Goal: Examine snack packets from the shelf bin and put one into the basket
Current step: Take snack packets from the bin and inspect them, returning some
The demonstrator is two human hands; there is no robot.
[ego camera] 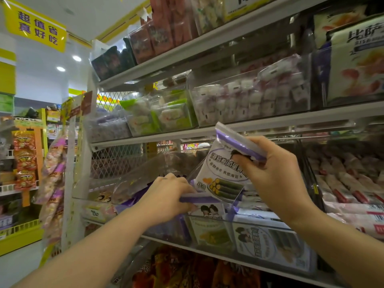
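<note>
My two bare forearms come in from the bottom of the frame, left from lower left, right from lower right. The left grip (170, 196), at centre, reaches into the clear bin (249, 220). Its fingers curl over the purple edge of a second packet (200, 201) that lies in the bin, clamped on it. The right grip (274, 175), right of centre, is clamped on the packet (222, 175) near its purple top seal, with the thumb on the printed front and the fingers behind. That packet is white, shows green rolls with yellow centres, hangs tilted just above the bin, and its lower corner is close to the left grip.

More white-and-purple packets stand behind the bin's clear front wall in the lower right. Pink-and-white packs (353, 196) lie to the right of it.

Above the grips runs a grey shelf (291, 121) with clear boxes of pale sweets (249, 98) and green-trimmed packs (166, 117).

Farther off, orange bags (24, 161) hang at the left edge, and a yellow sign (35, 28) with blue characters fills the upper left.
</note>
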